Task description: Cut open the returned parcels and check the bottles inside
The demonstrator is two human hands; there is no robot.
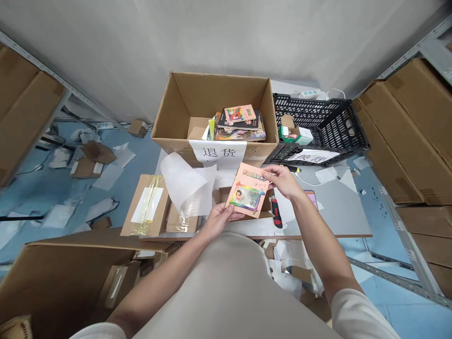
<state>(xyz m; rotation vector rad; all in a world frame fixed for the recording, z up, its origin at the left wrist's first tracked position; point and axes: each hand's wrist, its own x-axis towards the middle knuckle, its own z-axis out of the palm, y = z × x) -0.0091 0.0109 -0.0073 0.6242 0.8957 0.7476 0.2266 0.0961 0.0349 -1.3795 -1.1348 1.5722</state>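
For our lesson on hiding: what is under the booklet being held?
Below the booklet, parts of an open cardboard box show on the table. The booklet and left hand cover much of it; anything there is hidden.

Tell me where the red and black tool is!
In the head view, the red and black tool lies on the gray table, right of center, just right of the small open box beneath the held pink book.
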